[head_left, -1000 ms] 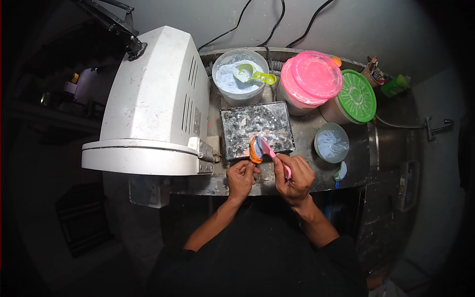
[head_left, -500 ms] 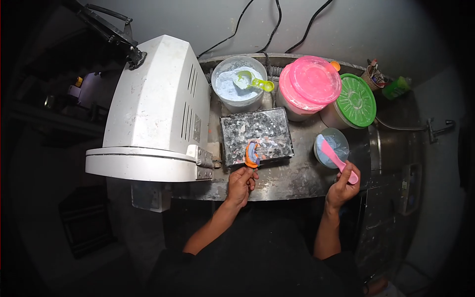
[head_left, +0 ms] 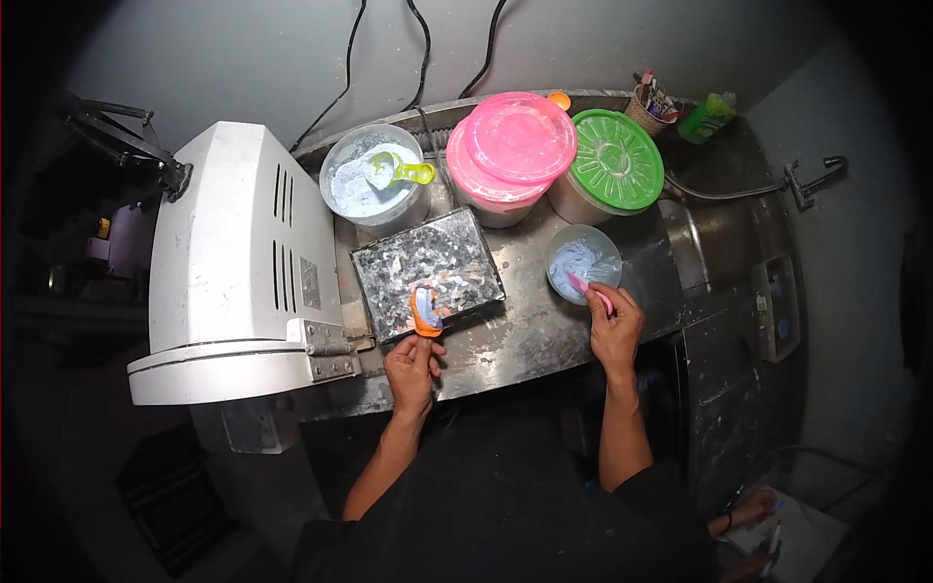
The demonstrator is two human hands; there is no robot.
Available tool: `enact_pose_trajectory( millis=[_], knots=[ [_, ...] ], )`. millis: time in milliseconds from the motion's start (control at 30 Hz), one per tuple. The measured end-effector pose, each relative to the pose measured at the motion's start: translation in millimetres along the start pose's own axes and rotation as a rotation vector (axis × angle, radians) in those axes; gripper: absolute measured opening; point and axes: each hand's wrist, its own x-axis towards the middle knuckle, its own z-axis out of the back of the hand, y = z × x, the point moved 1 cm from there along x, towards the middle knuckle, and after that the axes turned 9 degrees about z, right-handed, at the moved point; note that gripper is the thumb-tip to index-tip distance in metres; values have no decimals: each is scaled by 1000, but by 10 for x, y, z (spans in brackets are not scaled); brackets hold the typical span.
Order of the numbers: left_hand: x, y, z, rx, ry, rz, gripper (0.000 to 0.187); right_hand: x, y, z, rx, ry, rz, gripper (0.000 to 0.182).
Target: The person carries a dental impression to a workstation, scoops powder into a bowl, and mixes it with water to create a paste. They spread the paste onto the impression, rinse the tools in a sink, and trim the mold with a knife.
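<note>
- The left hand [head_left: 412,361] is closed around the handle of an orange impression tray [head_left: 425,311], which is filled with a blue paste. It holds the tray just over the near edge of a speckled slab [head_left: 428,262].
- The right hand [head_left: 614,325] is closed on a pink spatula [head_left: 589,290]. The tip of the spatula is inside a small mixing bowl [head_left: 583,264] that contains the blue paste.
- The two hands are well apart. The slab lies between the tray and the back of the metal desk [head_left: 544,330], and the bowl stands to the right of the slab.
- Behind the slab stands an open tub of white powder [head_left: 374,185] with a yellow-green scoop [head_left: 403,172] resting in it.
- Beside this tub, to the right, is a container with a pink lid [head_left: 515,141], and next to it a container with a green lid [head_left: 615,160]. They are touching or almost touching.
- A big white machine [head_left: 233,262] occupies the left end of the desk, just beside the slab.
- On the right side a sink [head_left: 724,243] with a tap [head_left: 812,180] is visible.
</note>
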Motion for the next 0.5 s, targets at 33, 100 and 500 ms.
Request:
enact_pose_trajectory(
  millis=[33, 100, 500],
  knots=[
    [-4, -4, -9, 0, -1, 1, 20, -42, -70, -41, 76, -55, -30, 16],
    [-9, -7, -12, 0, 1, -1, 20, -132, -241, -150, 230, -160, -87, 18],
    [32, 39, 23, -24, 64, 47, 19, -170, -166, -4, 1002, -353, -579, 26]
  ],
)
